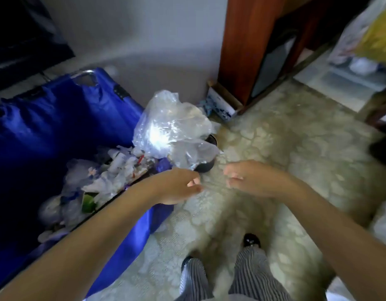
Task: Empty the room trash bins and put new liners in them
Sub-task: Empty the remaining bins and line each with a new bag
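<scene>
Fitting a liner to the small dark bin (206, 166), as far as I can judge from here.

Both of my hands are out near the middle. The left hand (183, 187) and the right hand (246, 181) have fingers curled towards the thumbs as if pinching, with a narrow gap between them. A faint clear film may run across that gap, but the blur stops me telling whether either hand really holds it. The bin stands on the carpet (296, 148) just beyond my hands, with a puffed clear plastic bag (172, 127) billowing over it. On the left, touching the bin, is the blue cart bag (57, 118), already full of trash (114, 168). Next I'd need to find the bag's rim and spread it evenly over the bin's lip.
</scene>
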Action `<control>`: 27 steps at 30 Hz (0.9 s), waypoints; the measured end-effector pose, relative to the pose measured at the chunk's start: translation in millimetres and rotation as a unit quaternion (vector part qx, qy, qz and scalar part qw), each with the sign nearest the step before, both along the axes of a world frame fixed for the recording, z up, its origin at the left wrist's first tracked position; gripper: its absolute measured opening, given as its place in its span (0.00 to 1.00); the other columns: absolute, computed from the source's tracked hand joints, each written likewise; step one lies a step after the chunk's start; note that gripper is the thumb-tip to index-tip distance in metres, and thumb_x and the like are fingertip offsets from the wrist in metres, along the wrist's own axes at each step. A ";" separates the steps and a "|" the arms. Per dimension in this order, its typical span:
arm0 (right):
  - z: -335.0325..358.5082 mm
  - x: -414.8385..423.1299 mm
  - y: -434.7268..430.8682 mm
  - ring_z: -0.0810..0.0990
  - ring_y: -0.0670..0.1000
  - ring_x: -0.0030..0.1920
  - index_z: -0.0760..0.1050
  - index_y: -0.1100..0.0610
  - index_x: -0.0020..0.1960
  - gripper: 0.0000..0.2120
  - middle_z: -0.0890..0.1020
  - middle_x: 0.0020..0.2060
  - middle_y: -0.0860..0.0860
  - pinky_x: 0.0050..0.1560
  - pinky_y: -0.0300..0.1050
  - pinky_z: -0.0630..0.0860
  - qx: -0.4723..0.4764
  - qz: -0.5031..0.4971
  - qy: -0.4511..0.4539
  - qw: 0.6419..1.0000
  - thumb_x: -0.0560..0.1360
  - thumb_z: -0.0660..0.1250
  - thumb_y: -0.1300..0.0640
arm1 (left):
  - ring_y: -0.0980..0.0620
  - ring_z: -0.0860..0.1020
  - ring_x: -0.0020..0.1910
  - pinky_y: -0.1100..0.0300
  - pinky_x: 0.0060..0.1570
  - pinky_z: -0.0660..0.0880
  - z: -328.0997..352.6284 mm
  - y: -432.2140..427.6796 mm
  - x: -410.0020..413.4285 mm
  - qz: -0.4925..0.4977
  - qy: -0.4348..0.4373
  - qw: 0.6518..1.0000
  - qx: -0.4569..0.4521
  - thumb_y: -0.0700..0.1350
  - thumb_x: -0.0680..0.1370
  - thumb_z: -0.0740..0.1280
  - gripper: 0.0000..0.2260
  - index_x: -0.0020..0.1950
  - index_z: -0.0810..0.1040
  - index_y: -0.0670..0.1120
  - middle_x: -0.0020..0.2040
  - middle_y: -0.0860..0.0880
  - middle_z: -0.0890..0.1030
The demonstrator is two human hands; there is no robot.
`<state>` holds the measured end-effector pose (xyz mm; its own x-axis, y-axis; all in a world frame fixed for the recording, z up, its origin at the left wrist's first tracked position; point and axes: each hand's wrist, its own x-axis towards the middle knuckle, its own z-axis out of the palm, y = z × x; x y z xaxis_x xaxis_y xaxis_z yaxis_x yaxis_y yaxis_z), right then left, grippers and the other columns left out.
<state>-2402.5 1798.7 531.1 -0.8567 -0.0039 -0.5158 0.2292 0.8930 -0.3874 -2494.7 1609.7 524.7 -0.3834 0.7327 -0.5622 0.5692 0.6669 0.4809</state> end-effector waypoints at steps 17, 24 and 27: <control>-49.0 238.8 335.3 0.76 0.53 0.56 0.73 0.58 0.63 0.15 0.78 0.58 0.54 0.55 0.46 0.71 -0.028 -0.307 -0.058 0.949 0.81 0.58 0.52 | 0.50 0.77 0.52 0.55 0.52 0.75 -52.4 414.7 151.8 -0.180 -0.063 0.982 -0.014 0.53 0.80 0.58 0.10 0.54 0.76 0.51 0.53 0.51 0.78; -51.3 302.7 421.9 0.76 0.53 0.57 0.74 0.58 0.64 0.16 0.78 0.58 0.55 0.57 0.46 0.72 -0.061 -0.401 -0.042 0.913 0.81 0.57 0.52 | 0.50 0.77 0.51 0.54 0.54 0.74 -50.6 533.0 208.8 -0.264 -0.038 0.963 0.027 0.51 0.81 0.58 0.11 0.53 0.76 0.46 0.52 0.48 0.79; -51.6 321.2 455.1 0.76 0.54 0.57 0.74 0.59 0.63 0.15 0.77 0.57 0.54 0.56 0.45 0.71 -0.075 -0.434 -0.026 0.898 0.81 0.56 0.54 | 0.51 0.77 0.50 0.54 0.54 0.75 -54.4 581.2 222.6 -0.298 -0.030 0.953 0.039 0.51 0.81 0.58 0.09 0.50 0.75 0.49 0.50 0.50 0.79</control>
<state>-2081.4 2253.8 479.5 -0.5455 0.5802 -0.6049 0.8345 0.3087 -0.4565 -2272.0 2190.9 470.3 0.1454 0.8510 -0.5046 0.8061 0.1938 0.5591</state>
